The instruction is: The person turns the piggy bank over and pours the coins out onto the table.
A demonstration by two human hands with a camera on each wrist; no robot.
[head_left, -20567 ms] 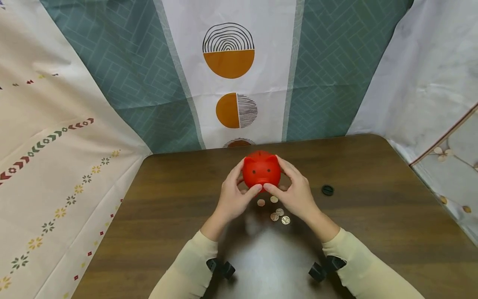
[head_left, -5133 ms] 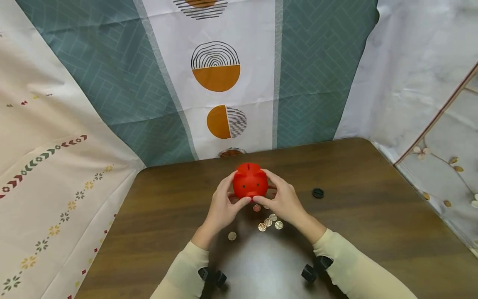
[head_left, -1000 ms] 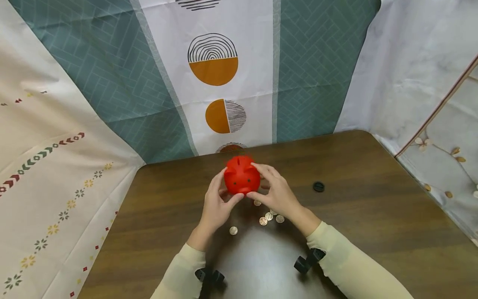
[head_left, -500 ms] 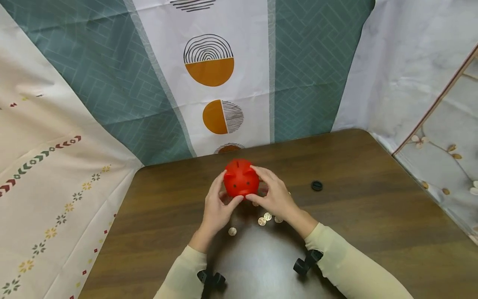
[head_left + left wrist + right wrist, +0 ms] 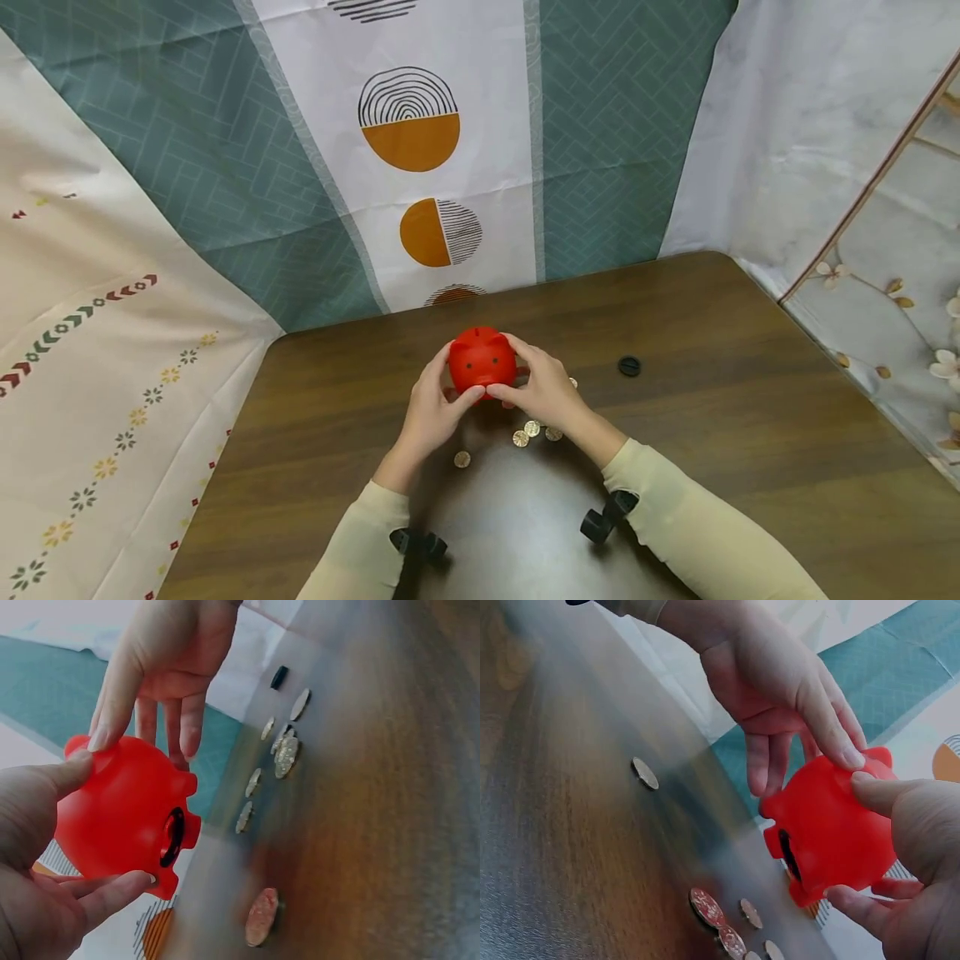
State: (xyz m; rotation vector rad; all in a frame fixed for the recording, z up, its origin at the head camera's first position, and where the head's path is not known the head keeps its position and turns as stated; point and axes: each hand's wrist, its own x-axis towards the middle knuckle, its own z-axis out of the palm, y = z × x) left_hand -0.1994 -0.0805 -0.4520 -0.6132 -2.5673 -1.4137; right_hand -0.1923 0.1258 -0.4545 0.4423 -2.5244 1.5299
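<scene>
A red piggy bank (image 5: 482, 358) is held up off the table between both hands, its face toward me and the coin slot on top. My left hand (image 5: 431, 412) grips its left side, thumb at the snout. On the other side my right hand (image 5: 551, 396) holds it the same way, the thumbs close together. In the left wrist view the round hole (image 5: 172, 837) in its belly, dark-rimmed, faces the table. Several coins (image 5: 532, 428) lie below and nearer me. One coin (image 5: 462, 459) lies apart at front left, another (image 5: 573, 382) just beyond the right hand.
A round black plug (image 5: 629, 366) lies on the wooden table (image 5: 750, 467) to the right of the hands. Patterned cloths (image 5: 600, 167) hang behind the table and along both sides. A black camera is strapped to each wrist.
More coins lie scattered than 20 seconds ago, including the front-left one. Within the last second, a coin has come into view beyond the right hand. Both hands keep holding the piggy bank.
</scene>
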